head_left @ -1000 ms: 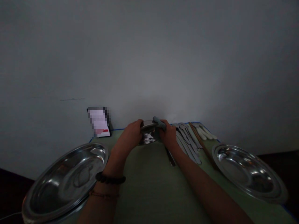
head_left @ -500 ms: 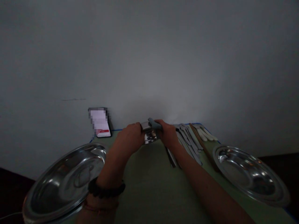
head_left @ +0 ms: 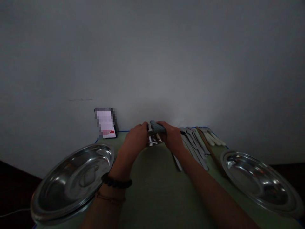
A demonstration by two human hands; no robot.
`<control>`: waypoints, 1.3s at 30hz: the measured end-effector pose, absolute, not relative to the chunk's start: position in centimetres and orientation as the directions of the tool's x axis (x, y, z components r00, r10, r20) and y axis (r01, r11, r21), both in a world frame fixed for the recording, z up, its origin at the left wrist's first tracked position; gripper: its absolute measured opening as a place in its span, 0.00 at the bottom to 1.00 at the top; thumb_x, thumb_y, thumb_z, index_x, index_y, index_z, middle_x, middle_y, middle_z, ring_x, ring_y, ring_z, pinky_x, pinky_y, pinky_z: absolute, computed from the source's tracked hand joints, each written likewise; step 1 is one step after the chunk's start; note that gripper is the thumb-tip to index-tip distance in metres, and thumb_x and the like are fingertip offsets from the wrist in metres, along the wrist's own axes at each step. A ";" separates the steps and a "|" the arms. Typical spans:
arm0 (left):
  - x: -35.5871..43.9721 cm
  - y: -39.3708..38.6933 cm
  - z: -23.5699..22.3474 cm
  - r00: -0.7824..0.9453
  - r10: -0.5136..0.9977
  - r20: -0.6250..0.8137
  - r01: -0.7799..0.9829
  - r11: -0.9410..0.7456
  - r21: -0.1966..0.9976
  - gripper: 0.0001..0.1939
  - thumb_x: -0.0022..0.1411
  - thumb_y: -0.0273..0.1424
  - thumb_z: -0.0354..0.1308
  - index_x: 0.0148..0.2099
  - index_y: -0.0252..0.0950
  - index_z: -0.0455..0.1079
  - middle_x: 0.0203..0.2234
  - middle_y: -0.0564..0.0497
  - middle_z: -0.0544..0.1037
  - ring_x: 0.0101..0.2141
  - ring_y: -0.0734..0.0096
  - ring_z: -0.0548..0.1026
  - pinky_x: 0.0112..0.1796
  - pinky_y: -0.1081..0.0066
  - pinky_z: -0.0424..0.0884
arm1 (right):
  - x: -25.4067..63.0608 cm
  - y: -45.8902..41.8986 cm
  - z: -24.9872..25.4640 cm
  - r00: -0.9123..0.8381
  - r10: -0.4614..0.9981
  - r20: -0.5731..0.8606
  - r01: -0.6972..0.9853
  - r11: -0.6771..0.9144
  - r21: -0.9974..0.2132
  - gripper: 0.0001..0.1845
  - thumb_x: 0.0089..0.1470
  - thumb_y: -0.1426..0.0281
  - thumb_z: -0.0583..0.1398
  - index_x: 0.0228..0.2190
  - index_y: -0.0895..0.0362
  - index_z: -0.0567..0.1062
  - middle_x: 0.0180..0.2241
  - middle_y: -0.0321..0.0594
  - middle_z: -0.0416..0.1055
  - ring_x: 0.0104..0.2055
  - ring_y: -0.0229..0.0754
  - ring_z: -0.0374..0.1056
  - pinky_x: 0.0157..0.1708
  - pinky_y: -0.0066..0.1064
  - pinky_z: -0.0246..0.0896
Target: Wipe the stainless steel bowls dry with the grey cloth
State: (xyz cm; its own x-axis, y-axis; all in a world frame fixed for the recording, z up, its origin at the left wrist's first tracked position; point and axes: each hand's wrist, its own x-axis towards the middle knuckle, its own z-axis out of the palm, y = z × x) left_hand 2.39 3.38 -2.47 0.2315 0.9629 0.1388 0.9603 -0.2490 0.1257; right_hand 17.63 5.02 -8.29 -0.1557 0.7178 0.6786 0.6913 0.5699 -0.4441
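My left hand (head_left: 137,136) is closed on the left side of a small shiny metal vessel (head_left: 154,140), held above the far part of the table. Fingers hide much of it, so I cannot tell whether it is a cup or a bowl. Closed around a bunched grey cloth (head_left: 157,127), my right hand (head_left: 172,136) presses at the vessel's rim on the right. Just beyond the right wrist lie several metal pieces of cutlery (head_left: 194,144), partly covered by the forearm.
A large steel basin (head_left: 71,181) stands at the left, apparently stacked on another. Another steel basin (head_left: 259,181) is at the right. Wooden chopsticks (head_left: 207,146) and white-handled utensils (head_left: 213,139) lie on the green table (head_left: 152,190). A phone (head_left: 106,123) leans against the wall.
The view has shifted slightly, so the table things appear a little to the right. Both hands stay on the vessel and cloth; the left hand has turned slightly and the vessel's tilt differs.
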 end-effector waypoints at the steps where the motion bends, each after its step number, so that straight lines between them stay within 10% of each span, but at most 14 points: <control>1: 2.3 3.4 -2.5 0.230 0.963 0.140 0.960 -0.248 0.128 0.16 0.62 0.24 0.47 0.51 0.30 0.65 0.44 0.37 0.77 0.44 0.55 0.76 0.42 0.64 0.69 | 17.6 5.0 -8.3 -0.155 0.721 0.676 0.695 0.565 -0.444 0.20 0.50 0.81 0.55 0.44 0.55 0.73 0.41 0.41 0.79 0.41 0.44 0.75 0.39 0.30 0.66; 24: 1.8 3.5 -2.8 0.204 0.963 0.175 0.945 -0.241 0.223 0.17 0.57 0.21 0.46 0.48 0.30 0.67 0.43 0.34 0.77 0.44 0.52 0.76 0.43 0.60 0.68 | 17.8 6.3 -10.7 -0.009 0.749 0.663 0.667 0.498 -0.554 0.21 0.47 0.78 0.55 0.44 0.56 0.73 0.35 0.42 0.80 0.36 0.46 0.75 0.35 0.30 0.64; 35: 5.3 1.9 -3.8 0.060 0.898 0.436 0.588 -0.385 0.711 0.24 0.58 0.25 0.50 0.58 0.33 0.64 0.49 0.45 0.76 0.48 0.64 0.73 0.49 0.67 0.67 | 20.9 5.8 -6.3 0.201 0.694 0.692 0.644 0.438 -0.627 0.12 0.47 0.70 0.60 0.37 0.55 0.77 0.33 0.40 0.79 0.36 0.45 0.74 0.36 0.32 0.64; 39: 5.9 0.6 -8.0 -0.070 0.911 0.406 0.394 -0.348 0.850 0.22 0.63 0.30 0.45 0.57 0.30 0.63 0.51 0.43 0.75 0.49 0.64 0.74 0.49 0.66 0.70 | 21.5 4.8 -5.3 0.017 0.703 0.711 0.705 0.496 -0.508 0.11 0.47 0.70 0.61 0.36 0.53 0.78 0.32 0.39 0.79 0.37 0.45 0.74 0.37 0.32 0.64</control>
State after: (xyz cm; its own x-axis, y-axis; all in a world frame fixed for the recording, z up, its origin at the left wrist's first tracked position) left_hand 5.93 0.63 -7.98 -0.0696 0.9114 0.4056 0.3943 -0.3484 0.8504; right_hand 21.47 4.79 -5.30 0.0174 0.7033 0.7107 0.7046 0.4957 -0.5078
